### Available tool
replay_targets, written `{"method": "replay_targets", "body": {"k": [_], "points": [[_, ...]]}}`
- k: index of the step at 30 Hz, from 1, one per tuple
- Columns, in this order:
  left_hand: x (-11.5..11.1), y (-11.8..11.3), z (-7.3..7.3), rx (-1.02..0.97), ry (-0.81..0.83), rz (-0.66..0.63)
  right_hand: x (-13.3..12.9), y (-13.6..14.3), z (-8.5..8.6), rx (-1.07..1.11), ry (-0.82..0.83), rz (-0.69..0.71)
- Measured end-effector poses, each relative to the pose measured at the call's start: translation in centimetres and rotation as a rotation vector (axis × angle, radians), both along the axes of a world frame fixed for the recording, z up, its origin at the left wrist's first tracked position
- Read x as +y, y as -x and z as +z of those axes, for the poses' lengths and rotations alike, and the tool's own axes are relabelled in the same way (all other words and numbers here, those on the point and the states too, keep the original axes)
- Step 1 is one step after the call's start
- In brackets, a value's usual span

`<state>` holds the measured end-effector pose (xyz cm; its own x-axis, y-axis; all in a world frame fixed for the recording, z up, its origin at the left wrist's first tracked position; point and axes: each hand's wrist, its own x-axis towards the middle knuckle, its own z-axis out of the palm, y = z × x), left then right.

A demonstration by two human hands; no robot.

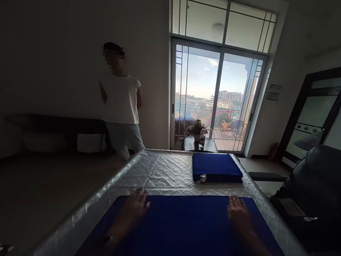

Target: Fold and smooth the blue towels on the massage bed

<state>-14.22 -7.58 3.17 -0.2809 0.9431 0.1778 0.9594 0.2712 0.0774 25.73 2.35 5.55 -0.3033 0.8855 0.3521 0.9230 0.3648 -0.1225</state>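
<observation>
Filling much of the far wall, a tall, pale-framed sliding glass door (215, 96) brings daylight into the dim room. Running from near to far is a long counter (164, 167), dressed in a shiny silver cover with a diamond pattern. At the far right stands a dark-framed door with glass panels (315, 111). A person in a white sleeveless top and pale grey trousers (121, 99) stands to the far left of the counter, both hands out of sight. To the right sits a bulky black armchair (331, 186).

A flat, rectangular piece of deep-blue fabric (183, 237) lies on the near part of the counter, its near end cut off by the view. Beyond it, well toward the far right end, rests a neat folded stack of the same deep-blue fabric (217, 167). Past the far end stands a leafy green potted plant (198, 128).

The left hand (136, 204) lies at the fabric's far left corner area, and the right hand (238, 208) at its far right edge; each grip is open, palm down, fingers extended and holding nothing. Smaller are a clear bottle (202, 138) beside the plant, a dark wristband (108, 238) on the left wrist, and a white tag (203, 178) on the stack's near side.
</observation>
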Motion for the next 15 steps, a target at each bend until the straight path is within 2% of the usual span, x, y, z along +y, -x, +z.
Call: {"method": "replay_targets", "body": {"k": [2,3,4,7,9,11,13,15], "points": [[0.3,-4.9,-0.9,0.005,-0.03,-0.198,-1.8,2.2,-1.1,-0.011,0.072,0.145],[0.3,-7.3,-1.6,-0.016,-0.048,-0.339,-3.0,3.4,-1.9,-0.001,0.11,0.229],[0.2,-9.6,-2.5,-0.056,-0.06,-0.42,-4.1,4.5,-2.7,0.017,0.149,0.296],[-0.5,-14.2,-4.9,-0.168,-0.02,-0.532,-6.9,6.8,-4.9,0.052,0.262,0.422],[-1.0,-15.2,-5.8,-0.201,0.007,-0.554,-7.9,7.2,-5.6,0.05,0.323,0.455],[-1.5,-15.2,-5.6,-0.221,0.027,-0.545,-8.2,7.0,-5.4,0.054,0.364,0.446],[-2.3,-14.2,-4.9,-0.244,0.075,-0.488,-8.2,6.5,-4.9,0.063,0.394,0.404],[-3.5,-12.1,-4.5,-0.258,0.135,-0.397,-7.9,5.3,-4.4,0.066,0.399,0.368]]}}
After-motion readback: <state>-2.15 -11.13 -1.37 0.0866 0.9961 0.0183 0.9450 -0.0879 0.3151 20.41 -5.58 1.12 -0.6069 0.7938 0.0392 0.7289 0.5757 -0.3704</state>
